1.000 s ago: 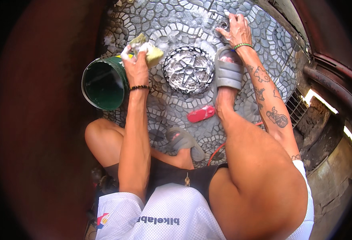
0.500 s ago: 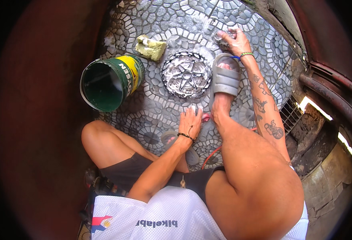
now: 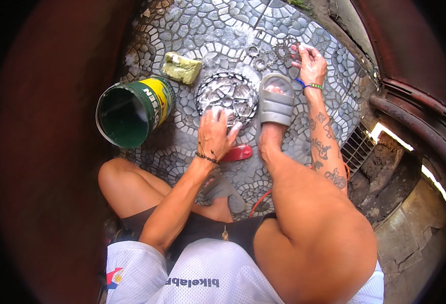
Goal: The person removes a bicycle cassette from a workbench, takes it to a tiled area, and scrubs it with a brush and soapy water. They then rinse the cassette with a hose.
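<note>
A round toothed bicycle cassette [image 3: 243,104], white with suds, lies flat on the pebble-patterned floor. My left hand [image 3: 214,134] reaches over its near edge, fingers and thumb apart; whether the fingertips touch it I cannot tell. Just below that hand lies a flat red piece [image 3: 239,153] with a rounded end, partly hidden by the hand. Beyond my right foot, my right hand [image 3: 311,66] hovers with loosely spread fingers beside a thin dark toothed ring [image 3: 283,49]. Two small rings, one [image 3: 253,51] farther and another [image 3: 259,64] nearer, rest left of it.
A green bucket [image 3: 124,114] with a yellow band lies on its side at the left. Between it and the cassette is a yellow-green sponge [image 3: 182,68] with some foam. My sandaled right foot [image 3: 275,99] stands right of the cassette. A floor grate [image 3: 357,148] is at the right.
My left hand has moved forward and left to the cassette, uncovering more of the red piece. My right hand has let go of the sudsy rings, now on the floor, and shifted right.
</note>
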The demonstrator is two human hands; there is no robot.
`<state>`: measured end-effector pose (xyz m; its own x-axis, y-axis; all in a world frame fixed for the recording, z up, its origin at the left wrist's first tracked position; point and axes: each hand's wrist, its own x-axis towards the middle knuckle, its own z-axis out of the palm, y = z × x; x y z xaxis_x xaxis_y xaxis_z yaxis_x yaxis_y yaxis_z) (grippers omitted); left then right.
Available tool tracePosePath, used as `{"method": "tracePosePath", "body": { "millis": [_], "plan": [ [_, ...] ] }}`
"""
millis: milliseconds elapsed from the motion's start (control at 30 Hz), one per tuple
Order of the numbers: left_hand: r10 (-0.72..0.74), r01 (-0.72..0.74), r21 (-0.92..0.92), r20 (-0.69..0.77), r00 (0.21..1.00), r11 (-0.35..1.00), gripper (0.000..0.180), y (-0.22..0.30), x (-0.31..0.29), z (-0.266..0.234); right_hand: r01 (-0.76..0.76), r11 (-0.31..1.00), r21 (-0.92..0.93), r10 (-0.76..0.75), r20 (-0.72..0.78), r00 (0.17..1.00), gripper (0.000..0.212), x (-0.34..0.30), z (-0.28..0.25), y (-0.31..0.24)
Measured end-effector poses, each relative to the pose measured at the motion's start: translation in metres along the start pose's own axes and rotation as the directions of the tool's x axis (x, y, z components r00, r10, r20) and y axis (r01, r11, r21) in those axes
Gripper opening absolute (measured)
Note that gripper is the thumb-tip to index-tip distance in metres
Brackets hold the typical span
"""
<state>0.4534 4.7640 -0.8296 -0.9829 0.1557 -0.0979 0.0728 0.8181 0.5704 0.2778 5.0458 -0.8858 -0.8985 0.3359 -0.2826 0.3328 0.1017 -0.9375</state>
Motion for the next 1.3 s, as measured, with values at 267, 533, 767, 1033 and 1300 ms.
{"method": "tracePosePath", "body": {
  "millis": [267, 533, 767, 1033, 1300],
  "plan": [
    [-0.363, 0.441, 0.337, -0.272, 0.891, 0.832, 0.085, -0.079, 0.123, 0.004, -0.219, 0.777, 0.590, 0.122, 0.200, 0.972, 0.015, -0.032, 0.021, -0.021],
    [0.056, -0.130, -0.169, -0.386, 0.921, 0.977, 0.054, 0.027, 0.145, -0.023, -0.499, 0.466, 0.731, 0.097, 0.518, 0.850, 0.018, -0.057, 0.061, -0.027],
    [0.339, -0.386, -0.217, -0.222, 0.914, 0.897, 0.047, 0.040, 0.137, 0.015, -0.647, 0.398, 0.651, 0.197, 0.628, 0.753, 0.046, -0.070, 0.064, -0.037],
    [-0.074, -0.096, -0.717, -0.202, 0.977, 0.690, 0.045, 0.046, 0.141, -0.011, -0.522, 0.389, 0.760, 0.232, 0.467, 0.853, 0.056, -0.078, 0.065, -0.047],
    [0.169, -0.014, -0.800, 0.110, 0.979, 0.600, 0.042, 0.050, 0.142, -0.003, -0.573, 0.346, 0.743, 0.294, 0.494, 0.818, 0.072, -0.072, 0.053, -0.037]
  ]
}}
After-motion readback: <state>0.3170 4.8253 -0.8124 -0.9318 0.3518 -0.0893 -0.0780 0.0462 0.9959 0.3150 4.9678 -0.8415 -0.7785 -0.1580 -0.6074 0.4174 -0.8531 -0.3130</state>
